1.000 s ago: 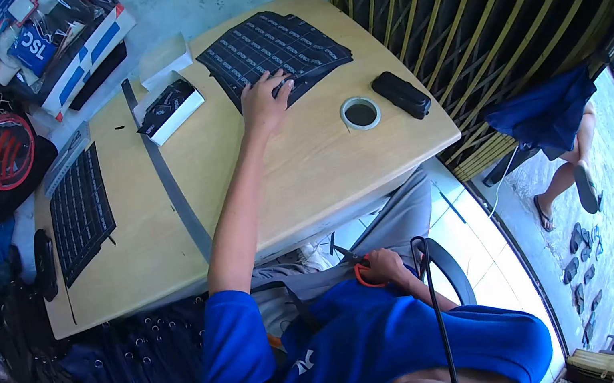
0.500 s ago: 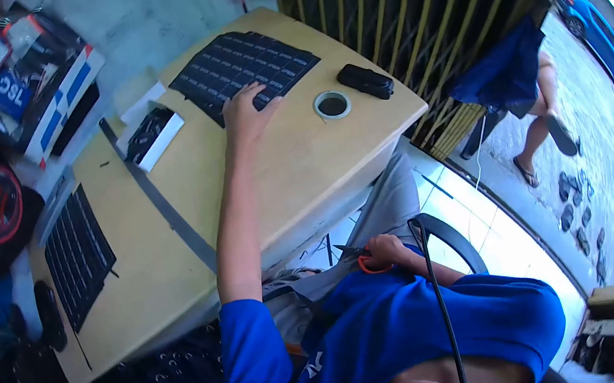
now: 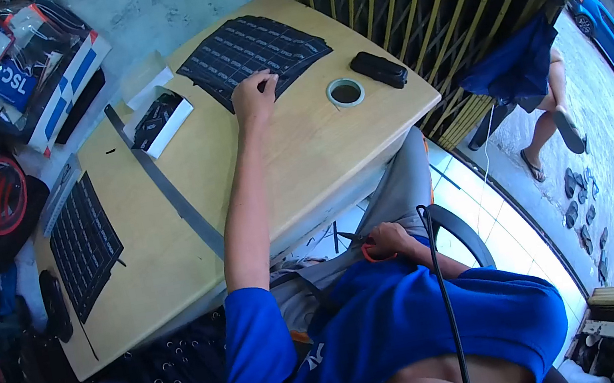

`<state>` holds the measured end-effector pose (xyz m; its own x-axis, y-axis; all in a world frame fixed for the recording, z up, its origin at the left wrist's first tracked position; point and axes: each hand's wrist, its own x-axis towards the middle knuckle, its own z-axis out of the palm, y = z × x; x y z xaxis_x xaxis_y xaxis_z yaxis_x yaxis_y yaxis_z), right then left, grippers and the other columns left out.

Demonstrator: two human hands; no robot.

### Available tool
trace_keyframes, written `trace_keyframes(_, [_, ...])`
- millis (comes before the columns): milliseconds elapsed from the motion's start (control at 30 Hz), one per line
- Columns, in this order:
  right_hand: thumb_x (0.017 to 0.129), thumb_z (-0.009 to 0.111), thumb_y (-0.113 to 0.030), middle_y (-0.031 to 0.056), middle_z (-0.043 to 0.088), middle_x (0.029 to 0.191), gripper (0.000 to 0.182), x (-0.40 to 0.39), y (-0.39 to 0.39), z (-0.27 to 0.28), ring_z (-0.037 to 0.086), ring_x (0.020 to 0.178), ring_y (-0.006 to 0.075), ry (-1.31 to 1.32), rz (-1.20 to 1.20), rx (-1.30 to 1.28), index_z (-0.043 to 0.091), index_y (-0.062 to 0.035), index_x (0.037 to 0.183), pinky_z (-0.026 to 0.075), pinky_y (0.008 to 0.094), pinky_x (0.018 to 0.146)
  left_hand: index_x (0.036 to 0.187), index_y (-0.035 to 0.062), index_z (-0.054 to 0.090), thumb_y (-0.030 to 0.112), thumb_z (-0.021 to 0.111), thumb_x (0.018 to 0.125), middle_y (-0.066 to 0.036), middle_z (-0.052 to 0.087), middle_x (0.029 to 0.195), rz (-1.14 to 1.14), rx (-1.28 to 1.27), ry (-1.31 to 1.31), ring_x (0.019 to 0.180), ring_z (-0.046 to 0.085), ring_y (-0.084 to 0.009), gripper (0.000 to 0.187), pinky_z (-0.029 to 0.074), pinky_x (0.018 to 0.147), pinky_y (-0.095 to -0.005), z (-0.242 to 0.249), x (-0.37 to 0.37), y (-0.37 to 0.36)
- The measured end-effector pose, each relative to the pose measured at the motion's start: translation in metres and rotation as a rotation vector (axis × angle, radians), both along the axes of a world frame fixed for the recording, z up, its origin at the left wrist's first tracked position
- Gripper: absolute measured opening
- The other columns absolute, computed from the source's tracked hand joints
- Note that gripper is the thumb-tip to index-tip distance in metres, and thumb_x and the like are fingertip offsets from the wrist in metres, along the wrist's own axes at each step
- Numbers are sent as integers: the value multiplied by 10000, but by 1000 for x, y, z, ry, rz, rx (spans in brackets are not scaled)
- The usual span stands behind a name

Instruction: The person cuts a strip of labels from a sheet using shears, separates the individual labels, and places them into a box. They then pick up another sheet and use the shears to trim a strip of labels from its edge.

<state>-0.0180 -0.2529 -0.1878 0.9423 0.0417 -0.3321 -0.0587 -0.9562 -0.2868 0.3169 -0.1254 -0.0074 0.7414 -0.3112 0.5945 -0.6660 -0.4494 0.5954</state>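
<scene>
My left hand (image 3: pixel 255 100) rests at the near edge of a stack of black printed sheets (image 3: pixel 250 47) with rows of small white lettering. Its fingers are curled in toward the thumb; whether a sheet is caught between them is hidden. Low by my lap, my right hand (image 3: pixel 390 240) is closed around scissors (image 3: pixel 369 249) with orange handles, their dark blades pointing left. To the right of the stack, a roll of tape (image 3: pixel 345 93) lies flat near a black case (image 3: pixel 379 70).
On the wooden table (image 3: pixel 303 168) are an open white box (image 3: pixel 170 125) with black items, a long grey strip (image 3: pixel 169 190) and another black printed sheet (image 3: pixel 86 245). A folding metal gate (image 3: pixel 421 2) stands behind. Outside, a person's legs (image 3: pixel 547 123) show near several sandals.
The fingers of my left hand, spread over the sheets before, have drawn together. The view has shifted slightly. My right hand still holds the scissors low.
</scene>
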Motion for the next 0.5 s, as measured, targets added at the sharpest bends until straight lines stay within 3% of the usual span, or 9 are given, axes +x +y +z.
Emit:
trace_keyframes(133, [689,569,-442,220,626,721,452,6,-2,0,642,712,332,104,9,12,653,2,700,527,414,650,813,6,657,189,604,817,-116,663,847,-20,-127,183,756,636,-226,191,474,690,-309,6,-1,3])
trace_keyframes(200, [701,547,-510,230,628,789,509,9,-4,-13,626,766,362,155,8,20,656,-16,766,510,438,694,813,-10,622,178,569,853,-94,620,709,15,-253,268,620,565,-157,200,440,606,-285,10,-2,4])
trace_keyframes(300, [709,541,-517,228,629,805,519,11,-6,-18,622,778,367,158,-3,47,655,-14,769,508,438,696,842,-15,582,178,547,878,-77,570,661,25,-463,205,590,495,-118,200,418,577,-272,12,-3,4])
trace_keyframes(333, [709,541,-517,228,629,805,519,11,-5,-18,622,778,367,159,4,51,655,-14,769,508,438,696,916,-1,564,182,514,898,-107,597,744,34,-453,76,650,538,-155,191,433,620,-289,12,0,5])
trace_keyframes(500, [718,528,-529,239,623,790,543,18,-11,-29,617,767,385,148,-6,106,654,-3,763,505,436,690,965,7,541,179,471,915,-143,610,866,85,-475,-125,795,586,-250,193,444,715,-316,48,-12,8])
